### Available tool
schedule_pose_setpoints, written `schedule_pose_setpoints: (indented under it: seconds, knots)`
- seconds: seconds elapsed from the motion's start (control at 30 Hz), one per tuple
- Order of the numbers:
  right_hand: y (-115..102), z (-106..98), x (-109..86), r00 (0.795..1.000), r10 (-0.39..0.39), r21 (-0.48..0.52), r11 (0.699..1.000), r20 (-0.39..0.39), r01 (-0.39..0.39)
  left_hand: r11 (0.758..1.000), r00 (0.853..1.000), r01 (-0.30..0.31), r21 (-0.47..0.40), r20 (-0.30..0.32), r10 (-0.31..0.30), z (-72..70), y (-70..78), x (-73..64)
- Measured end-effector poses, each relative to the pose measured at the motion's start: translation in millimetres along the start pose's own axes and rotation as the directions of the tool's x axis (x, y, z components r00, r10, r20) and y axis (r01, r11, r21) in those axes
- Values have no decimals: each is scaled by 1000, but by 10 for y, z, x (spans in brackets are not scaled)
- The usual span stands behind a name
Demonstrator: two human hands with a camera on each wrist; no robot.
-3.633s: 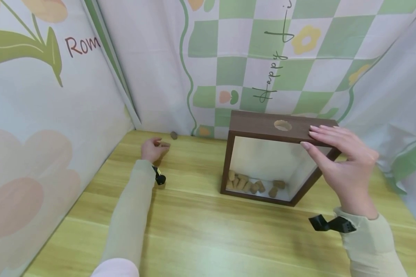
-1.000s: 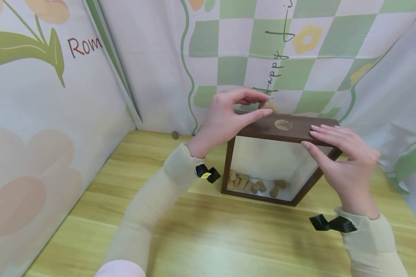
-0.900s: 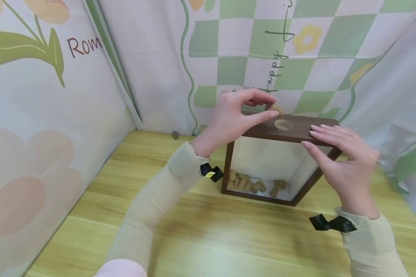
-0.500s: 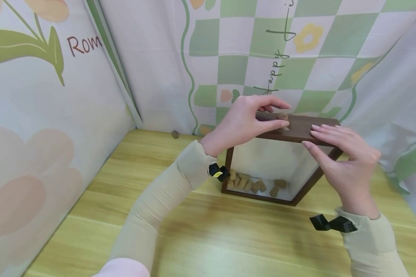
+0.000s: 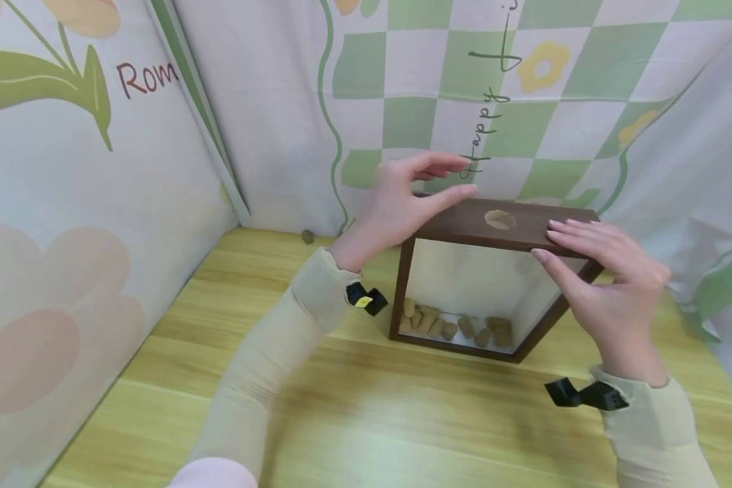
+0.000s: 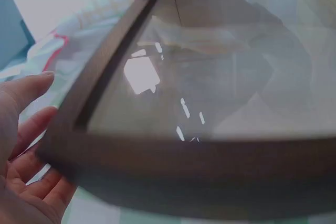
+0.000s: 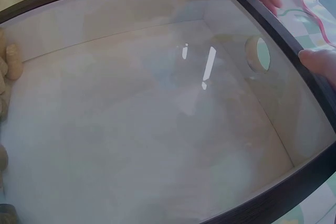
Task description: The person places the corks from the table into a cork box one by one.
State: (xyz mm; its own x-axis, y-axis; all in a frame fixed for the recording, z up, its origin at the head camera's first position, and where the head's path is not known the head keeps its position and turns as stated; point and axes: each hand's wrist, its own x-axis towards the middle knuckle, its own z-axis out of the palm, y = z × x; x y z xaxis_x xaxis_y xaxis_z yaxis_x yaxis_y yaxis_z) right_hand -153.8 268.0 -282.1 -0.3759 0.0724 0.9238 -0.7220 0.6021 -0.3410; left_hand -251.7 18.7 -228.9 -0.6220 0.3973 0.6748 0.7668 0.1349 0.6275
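Observation:
A brown wooden shadow box [image 5: 405, 291] with a clear front and a round hole [image 5: 500, 219] in its top stands on the table. Several corks [image 5: 427, 320] lie on its floor, some grouped at the left and others [image 5: 499, 331] at the right. My left hand [image 5: 396, 200] is raised by the top left corner, thumb and fingers apart with nothing between them. Across the top right corner rests my right hand [image 5: 610, 278], its fingers extended along the top and its thumb [image 7: 317, 61] on the front edge.
One more cork [image 5: 308, 236] lies at the back of the wooden table [image 5: 366, 420], near the curtain [image 5: 280, 122]. A printed fabric wall [image 5: 55, 257] borders the left side. Checked fabric hangs right behind the box.
My left hand brought a cork from the back left of the table to the hole, let it drop inside, and drew back left. Corks inside at the right have shifted. My right hand stays put.

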Motion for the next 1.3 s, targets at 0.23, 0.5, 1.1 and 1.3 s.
schedule_pose_setpoints:
  seconds: [0.23,0.5,1.1,1.3]
  knots:
    - [27,6,-6,1000,-4,16,1000,-11,4,995,986,101,24,-135,-97,-400,-510,-218]
    - [42,2,-17,1000,-2,19,1000,-11,2,935,917,348,64,-228,-326,-788,-1235,-670]
    - [-1,8,-17,1000,-10,28,1000,-16,11,722,701,689,64,-311,-642,-974,-2387,-1215]
    - [-10,1,-13,1000,-12,36,999,-16,13,696,689,713,85,-265,-675,-974,-2584,-1264]
